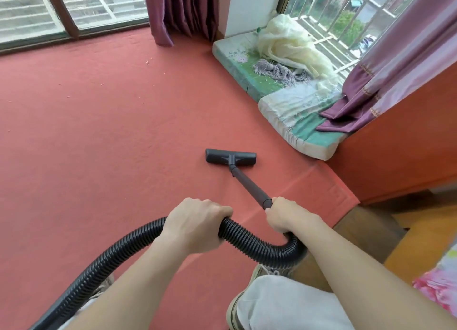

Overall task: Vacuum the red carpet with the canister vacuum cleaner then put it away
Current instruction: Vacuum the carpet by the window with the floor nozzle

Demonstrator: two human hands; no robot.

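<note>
Canister itself is out of frame, the ribbed hose (111, 258) just runs off bottom left. Left hand (195, 224) wraps the hose, right hand (284, 217) grips the wand (249, 185) end, floor head (230, 156) flat mid-frame on the red carpet (99, 132). Loads of open carpet left; window-seat cushion (291, 122) edge close on the right.

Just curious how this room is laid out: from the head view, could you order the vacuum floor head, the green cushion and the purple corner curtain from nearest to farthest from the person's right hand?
From the right hand:
1. Vacuum floor head, ahead on the carpet.
2. Green cushion, farther ahead, right, by the window.
3. Purple corner curtain, far corner.
</note>
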